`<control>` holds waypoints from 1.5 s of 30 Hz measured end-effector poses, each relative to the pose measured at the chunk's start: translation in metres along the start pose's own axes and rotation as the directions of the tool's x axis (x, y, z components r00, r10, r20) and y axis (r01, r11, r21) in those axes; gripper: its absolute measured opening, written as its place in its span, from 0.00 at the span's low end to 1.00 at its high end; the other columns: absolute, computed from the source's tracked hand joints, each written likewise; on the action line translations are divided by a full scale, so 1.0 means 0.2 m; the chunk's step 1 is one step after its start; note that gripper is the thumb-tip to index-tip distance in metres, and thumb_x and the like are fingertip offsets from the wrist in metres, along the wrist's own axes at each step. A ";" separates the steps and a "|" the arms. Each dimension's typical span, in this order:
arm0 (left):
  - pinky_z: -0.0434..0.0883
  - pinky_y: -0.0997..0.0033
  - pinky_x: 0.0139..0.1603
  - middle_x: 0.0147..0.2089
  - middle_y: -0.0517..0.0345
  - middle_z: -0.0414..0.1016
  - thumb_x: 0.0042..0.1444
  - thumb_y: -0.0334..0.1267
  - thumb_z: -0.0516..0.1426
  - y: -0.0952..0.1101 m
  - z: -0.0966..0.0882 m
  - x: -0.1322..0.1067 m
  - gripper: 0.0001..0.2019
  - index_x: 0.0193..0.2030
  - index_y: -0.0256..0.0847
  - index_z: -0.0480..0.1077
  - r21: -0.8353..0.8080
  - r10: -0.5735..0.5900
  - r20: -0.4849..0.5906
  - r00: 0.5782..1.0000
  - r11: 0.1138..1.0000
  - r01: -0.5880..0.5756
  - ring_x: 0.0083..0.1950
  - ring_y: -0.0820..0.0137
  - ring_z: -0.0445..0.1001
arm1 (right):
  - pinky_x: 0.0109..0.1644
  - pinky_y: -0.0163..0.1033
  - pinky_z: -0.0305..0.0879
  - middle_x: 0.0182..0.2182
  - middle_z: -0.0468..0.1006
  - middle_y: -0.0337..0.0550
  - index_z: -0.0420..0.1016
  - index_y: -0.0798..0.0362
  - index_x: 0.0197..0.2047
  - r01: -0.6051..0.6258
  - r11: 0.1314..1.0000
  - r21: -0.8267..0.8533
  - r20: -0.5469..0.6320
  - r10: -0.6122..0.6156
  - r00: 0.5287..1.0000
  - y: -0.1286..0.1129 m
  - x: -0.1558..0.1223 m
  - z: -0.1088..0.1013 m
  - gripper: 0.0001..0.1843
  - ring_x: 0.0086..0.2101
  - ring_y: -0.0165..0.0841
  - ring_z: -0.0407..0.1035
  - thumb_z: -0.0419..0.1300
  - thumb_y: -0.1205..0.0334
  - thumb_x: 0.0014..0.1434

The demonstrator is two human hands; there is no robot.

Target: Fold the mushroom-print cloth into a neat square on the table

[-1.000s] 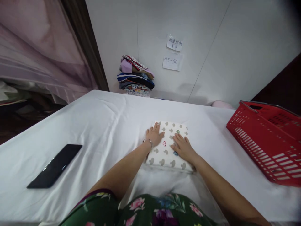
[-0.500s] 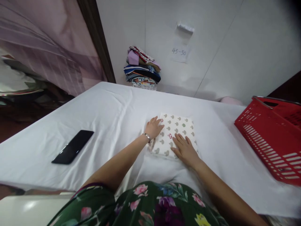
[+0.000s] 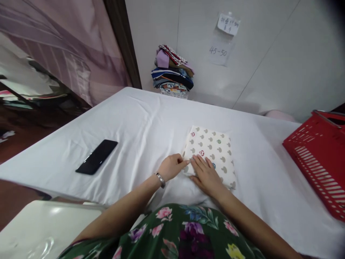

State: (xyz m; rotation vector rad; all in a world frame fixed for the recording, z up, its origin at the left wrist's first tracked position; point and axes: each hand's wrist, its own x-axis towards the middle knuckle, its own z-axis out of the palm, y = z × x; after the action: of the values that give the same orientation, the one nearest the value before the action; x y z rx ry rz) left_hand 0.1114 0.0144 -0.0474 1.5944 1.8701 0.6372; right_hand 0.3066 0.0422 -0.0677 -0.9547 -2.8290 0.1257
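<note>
A folded white cloth (image 3: pixel 212 144) printed with grey, red and green mushroom shapes lies flat on the white-covered table. My left hand (image 3: pixel 171 166), a silver bracelet at its wrist, pinches the cloth's near left corner between thumb and curled fingers. Flat on the near part of the cloth rests my right hand (image 3: pixel 206 174), its fingers stretched forward and the thumb apart. My right palm covers some of the print.
To the left on the tablecloth (image 3: pixel 140 151) lies a black phone (image 3: pixel 97 157). A red plastic basket (image 3: pixel 318 154) stands at the right. Folded clothes (image 3: pixel 172 73) are stacked beyond the far edge, by the wall. A white stool or chair (image 3: pixel 45 226) is at lower left.
My left hand has moved from the cloth's left side down to its near left corner, fingers now closed. My right hand has shifted slightly left on the cloth. The view has turned a little left.
</note>
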 end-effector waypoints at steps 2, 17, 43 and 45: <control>0.59 0.74 0.27 0.25 0.62 0.70 0.50 0.55 0.54 0.00 0.01 -0.01 0.17 0.25 0.43 0.65 0.037 -0.002 0.012 1.000 0.999 0.001 0.28 0.71 0.68 | 0.63 0.55 0.41 0.64 0.51 0.52 0.49 0.55 0.65 0.005 1.000 -0.014 0.002 -0.005 1.000 0.00 -0.01 0.01 0.32 0.63 0.43 0.43 0.49 0.54 0.61; 0.63 0.73 0.31 0.28 0.61 0.72 0.55 0.44 0.52 -0.02 -0.02 -0.01 0.11 0.28 0.42 0.68 0.075 0.031 0.006 0.999 0.997 -0.032 0.30 0.71 0.69 | 0.62 0.57 0.42 0.64 0.49 0.52 0.53 0.50 0.63 0.045 0.995 -0.092 -0.041 -0.048 0.998 -0.03 -0.02 0.03 0.28 0.63 0.45 0.43 0.51 0.57 0.61; 0.51 0.53 0.62 0.56 0.56 0.68 0.59 0.46 0.49 0.09 0.11 0.28 0.14 0.46 0.45 0.70 0.373 0.505 0.069 0.860 0.787 -0.492 0.59 0.64 0.61 | 0.60 0.58 0.48 0.60 0.61 0.51 0.64 0.52 0.57 -0.310 0.950 -0.039 -0.122 0.303 0.945 0.33 -0.10 -0.05 0.23 0.61 0.44 0.50 0.46 0.52 0.62; 0.49 0.52 0.63 0.51 0.56 0.71 0.59 0.46 0.49 0.12 0.10 0.31 0.14 0.42 0.44 0.71 0.406 0.516 0.082 0.853 0.764 -0.501 0.56 0.64 0.64 | 0.61 0.56 0.47 0.61 0.59 0.50 0.64 0.52 0.57 -0.319 0.947 -0.038 -0.110 0.314 0.943 0.34 -0.11 -0.01 0.24 0.61 0.42 0.49 0.45 0.52 0.63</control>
State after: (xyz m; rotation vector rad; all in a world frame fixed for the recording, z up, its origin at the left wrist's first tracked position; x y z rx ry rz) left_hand 0.1358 0.0798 -0.0519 2.4360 1.6612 0.5021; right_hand 0.3645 0.0831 -0.0761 -1.3820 -2.5776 0.0327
